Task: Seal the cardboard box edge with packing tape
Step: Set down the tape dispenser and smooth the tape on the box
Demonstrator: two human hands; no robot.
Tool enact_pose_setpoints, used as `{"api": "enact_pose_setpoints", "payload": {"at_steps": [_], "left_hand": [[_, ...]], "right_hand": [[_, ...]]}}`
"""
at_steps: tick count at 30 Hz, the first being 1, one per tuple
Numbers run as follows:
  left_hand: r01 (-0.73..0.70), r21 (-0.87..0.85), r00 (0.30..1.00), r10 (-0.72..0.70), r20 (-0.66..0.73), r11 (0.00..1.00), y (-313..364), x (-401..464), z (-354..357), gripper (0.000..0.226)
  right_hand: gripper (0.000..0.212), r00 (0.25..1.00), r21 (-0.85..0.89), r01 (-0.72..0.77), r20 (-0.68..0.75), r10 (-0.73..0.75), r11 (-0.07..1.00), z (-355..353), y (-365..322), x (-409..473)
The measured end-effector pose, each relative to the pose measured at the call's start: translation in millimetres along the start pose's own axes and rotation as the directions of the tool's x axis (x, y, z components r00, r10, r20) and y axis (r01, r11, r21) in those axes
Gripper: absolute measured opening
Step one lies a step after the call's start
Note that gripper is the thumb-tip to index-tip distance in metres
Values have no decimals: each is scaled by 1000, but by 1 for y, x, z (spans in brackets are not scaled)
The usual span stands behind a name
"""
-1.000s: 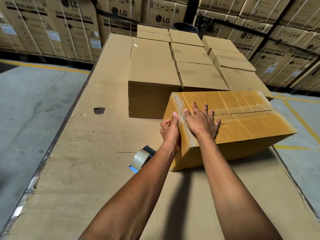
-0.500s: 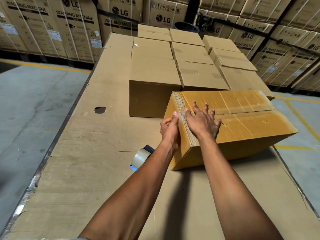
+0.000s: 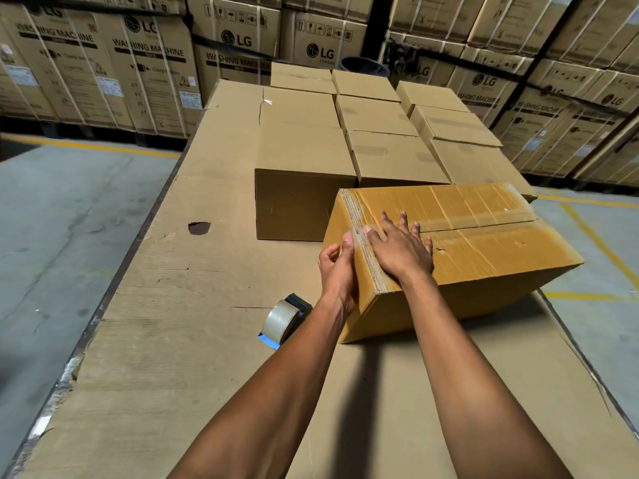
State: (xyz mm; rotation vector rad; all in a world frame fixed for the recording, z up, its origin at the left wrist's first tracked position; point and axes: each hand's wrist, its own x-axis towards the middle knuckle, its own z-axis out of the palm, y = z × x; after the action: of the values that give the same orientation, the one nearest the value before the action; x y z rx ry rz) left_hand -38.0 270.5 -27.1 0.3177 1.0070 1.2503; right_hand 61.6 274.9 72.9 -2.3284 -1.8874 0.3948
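A yellowish cardboard box (image 3: 484,250) lies on the cardboard-covered table (image 3: 173,340), its top glossy with tape strips. My right hand (image 3: 403,252) lies flat on the box top with fingers spread, just right of its near-left edge. Against the box's left side face rests my left hand (image 3: 337,267), thumb up at that same edge, other fingers curled. A packing tape dispenser (image 3: 285,318) with a clear roll and blue handle lies on the table left of the box, beside my left forearm.
Several closed brown boxes (image 3: 304,167) stand in rows behind the yellowish one. A dark hole (image 3: 199,227) marks the table's cardboard at left. The table's edges drop to concrete floor on both sides. Stacked washing machine cartons (image 3: 138,63) line the back.
Both hands stay on the box's left edge; only small shifts of view show between the frames.
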Motion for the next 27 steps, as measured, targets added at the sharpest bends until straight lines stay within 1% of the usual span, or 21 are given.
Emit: {"api": "enact_pose_setpoints", "payload": {"at_steps": [2,3,5,6,7,8,10,11,12,13,15,16,18,20,22,24,27], "left_hand": [[-15,3,1000,16,-21,1000,-1,2,-4,49],[-17,25,999,17,-33,1000,-1,3,-6,40],[-15,67,999,18,-48,998,2,2,-7,27],[-15,71,998,19,-55,997,4,-1,-6,24],[-12,66,998,16,-54,998,5,-3,-5,27],[-5,49,999,7,-40,999,5,-5,-3,39],[1,26,1000,-1,9,1000,4,-11,0,82],[2,21,1000,-3,29,1000,3,-12,1,100],[-2,23,999,2,38,1000,1,-12,1,107],[-18,24,999,17,33,1000,0,-11,-1,102],[-36,11,999,35,7,999,-2,-7,-4,75],[-43,10,999,43,-17,999,-4,-5,-6,62],[-70,63,996,74,-58,996,-7,-5,-10,37],[-99,133,991,110,-75,986,-7,-7,-11,19],[-115,206,988,133,-77,972,-2,-7,-14,12],[-102,291,988,131,-82,951,6,-8,-20,12],[-96,344,988,132,-83,934,11,-10,-34,16]], "right_hand": [[61,1000,7,12,-11,-12,1000,1,-1,3],[57,1000,17,15,-13,-15,1000,0,-1,4],[55,1000,33,21,-20,-20,999,-1,1,5],[56,999,39,29,-19,-28,999,-2,3,5],[60,999,42,36,-10,-36,998,-3,4,4],[68,999,39,40,3,-40,998,-3,4,1],[86,999,12,33,7,-33,999,-2,4,-6],[88,1000,6,31,-2,-31,1000,-1,4,-7],[83,999,9,33,-11,-33,999,-1,3,-7],[75,999,20,37,-13,-37,999,-1,3,-5],[63,999,43,45,-7,-45,998,-2,2,0],[60,999,46,50,-5,-50,998,-2,1,1],[56,998,41,61,-15,-60,997,-1,-1,2],[56,997,42,63,-43,-61,997,-1,-1,1],[57,996,64,53,-68,-49,997,-2,0,0],[57,995,113,48,-95,-37,992,-6,-2,-4],[51,977,205,90,-206,-47,975,-8,-5,-15]]}}
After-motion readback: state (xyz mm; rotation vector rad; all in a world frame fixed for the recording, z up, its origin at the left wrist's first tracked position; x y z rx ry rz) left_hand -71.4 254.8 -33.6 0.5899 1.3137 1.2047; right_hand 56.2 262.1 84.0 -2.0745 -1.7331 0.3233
